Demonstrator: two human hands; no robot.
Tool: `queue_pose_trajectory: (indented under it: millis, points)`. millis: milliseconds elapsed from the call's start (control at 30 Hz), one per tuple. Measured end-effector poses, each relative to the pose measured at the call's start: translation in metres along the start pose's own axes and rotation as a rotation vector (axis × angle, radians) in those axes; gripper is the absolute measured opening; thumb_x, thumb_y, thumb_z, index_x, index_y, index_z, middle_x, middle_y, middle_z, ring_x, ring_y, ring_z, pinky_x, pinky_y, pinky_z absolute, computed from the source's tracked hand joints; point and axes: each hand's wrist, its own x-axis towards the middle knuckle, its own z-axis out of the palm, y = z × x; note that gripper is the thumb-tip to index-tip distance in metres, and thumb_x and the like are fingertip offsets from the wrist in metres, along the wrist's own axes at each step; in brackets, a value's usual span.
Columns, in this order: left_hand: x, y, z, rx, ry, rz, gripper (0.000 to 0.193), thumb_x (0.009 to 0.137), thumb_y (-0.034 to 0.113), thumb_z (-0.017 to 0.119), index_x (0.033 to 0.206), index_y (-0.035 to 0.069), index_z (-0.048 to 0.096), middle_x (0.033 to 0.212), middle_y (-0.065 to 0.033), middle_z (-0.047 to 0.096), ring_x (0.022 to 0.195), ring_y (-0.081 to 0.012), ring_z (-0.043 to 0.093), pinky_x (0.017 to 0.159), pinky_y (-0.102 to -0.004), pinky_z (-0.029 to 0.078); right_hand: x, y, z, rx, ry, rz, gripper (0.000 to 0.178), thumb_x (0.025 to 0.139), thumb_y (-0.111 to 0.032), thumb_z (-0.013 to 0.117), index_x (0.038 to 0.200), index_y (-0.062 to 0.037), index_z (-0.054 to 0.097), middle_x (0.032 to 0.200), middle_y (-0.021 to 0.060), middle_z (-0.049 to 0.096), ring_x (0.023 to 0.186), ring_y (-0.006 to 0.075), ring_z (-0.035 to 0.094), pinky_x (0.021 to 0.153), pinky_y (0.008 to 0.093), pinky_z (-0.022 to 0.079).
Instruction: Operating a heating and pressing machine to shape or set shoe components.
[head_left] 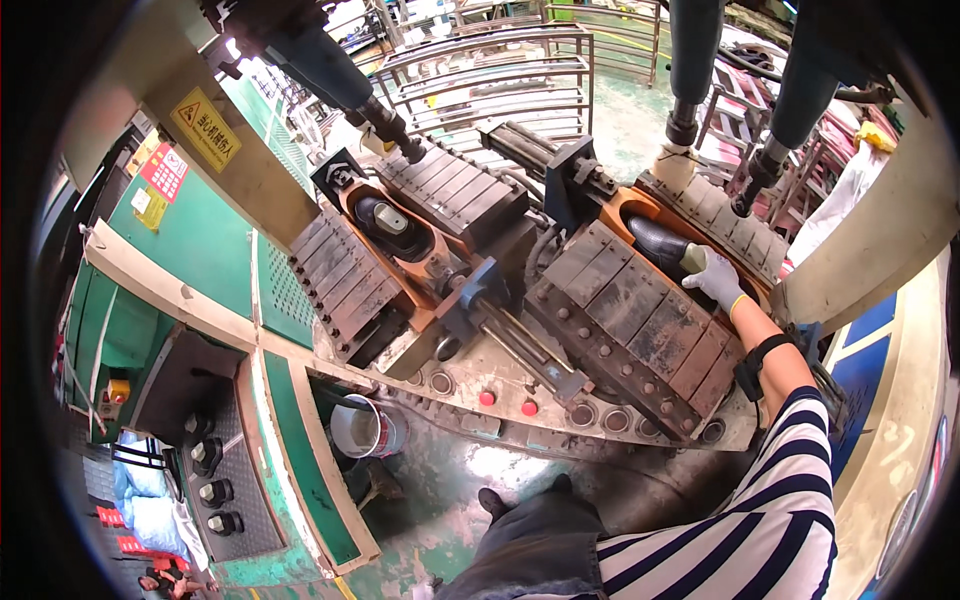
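My right hand (712, 278), in a white knit glove, reaches into the right-hand station of a press. Its fingers are closed at the ankle end of a black shoe (655, 243), which lies in an orange cradle (615, 207). A pale piece, like the top of a last, shows beside the fingertips. The left station's orange cradle (430, 262) holds another black shoe (385, 225) with a pale, oval-topped last in it. At the bottom edge, a small pale patch (425, 590) by my left thigh may be my left glove; no fingers can be made out.
Metal pressing blocks (630, 310) flank both cradles. Dark cylinders (692, 60) hang above them. Two red buttons (487, 398) sit on the front panel. A bucket (365, 428) stands lower left, near a green cabinet (300, 440) with several dark shoes. Behind is a metal rack (490, 65).
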Motion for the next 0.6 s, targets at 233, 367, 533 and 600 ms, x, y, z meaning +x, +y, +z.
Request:
queue_pose_trajectory:
  millis: [233,367,533,600]
  points:
    - [0.012,0.013,0.001,0.044,-0.023,0.039,0.045,0.089,0.037,0.069,0.122,0.008,0.061,0.104,-0.0180,0.066,0.086,-0.0302,0.064,0.073,-0.0403,0.053,0.017,0.004,0.001,0.036,-0.002,-0.093,0.080,0.061,-0.032,0.086,0.132,-0.0140,0.053,0.124,0.0135,0.064,0.117,0.0322,0.059,0.099,0.0406,0.046]
    - [0.015,0.017,0.002,0.110,-0.059,0.029,0.049,0.089,0.038,0.071,0.126,0.008,0.061,0.106,-0.0197,0.066,0.088,-0.0316,0.065,0.076,-0.0416,0.054,0.028,0.005,0.000,0.008,0.001,-0.136,0.081,0.060,-0.033,0.085,0.132,-0.0139,0.053,0.124,0.0141,0.064,0.118,0.0326,0.058,0.099,0.0406,0.046]
    - [0.005,0.036,0.004,0.397,-0.129,0.611,0.026,0.094,0.029,0.063,0.108,0.008,0.065,0.093,-0.0119,0.067,0.075,-0.0263,0.062,0.064,-0.0371,0.050,0.027,0.002,-0.007,-0.017,-0.052,-0.105,0.081,0.060,-0.034,0.085,0.131,-0.0122,0.053,0.124,0.0147,0.063,0.118,0.0323,0.058,0.099,0.0393,0.045]
    - [-0.003,0.042,0.009,0.360,-0.115,0.546,0.028,0.093,0.030,0.062,0.107,0.006,0.062,0.093,-0.0114,0.067,0.073,-0.0241,0.063,0.062,-0.0359,0.050,0.024,0.007,-0.008,-0.045,-0.059,-0.085,0.081,0.061,-0.034,0.085,0.132,-0.0119,0.053,0.125,0.0149,0.063,0.118,0.0321,0.058,0.099,0.0389,0.045]
